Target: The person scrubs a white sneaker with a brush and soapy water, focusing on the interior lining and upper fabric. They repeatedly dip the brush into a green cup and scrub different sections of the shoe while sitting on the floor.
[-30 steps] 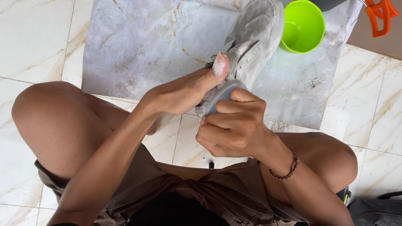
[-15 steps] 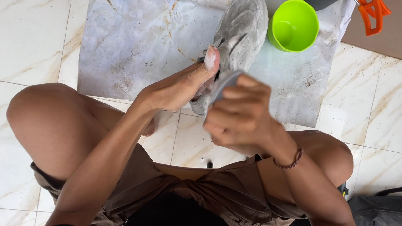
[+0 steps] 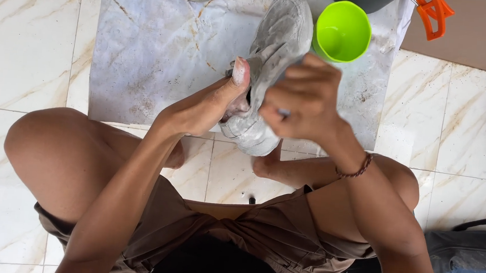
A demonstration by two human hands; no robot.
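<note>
Marble floor tiles (image 3: 25, 38) lie beneath us, with a stained grey mat (image 3: 151, 48) spread in front of our knees. Since a second ago the pale grey shoe (image 3: 276, 46) has tipped from a rightward lean to nearly straight up the frame, and our right hand (image 3: 306, 101) has climbed from the heel to its side. We judge this to be a rubbing stroke travelling up the shoe, so the cleaning is in mid-course. Our left hand (image 3: 205, 107) is curled around the heel opening, thumb raised, gripping it. Our right hand is closed on something small against the shoe; we cannot tell what. Sole towards us, the shoe's long axis runs away from us, toe beside the green cup (image 3: 342, 31), heel above our shins.
</note>
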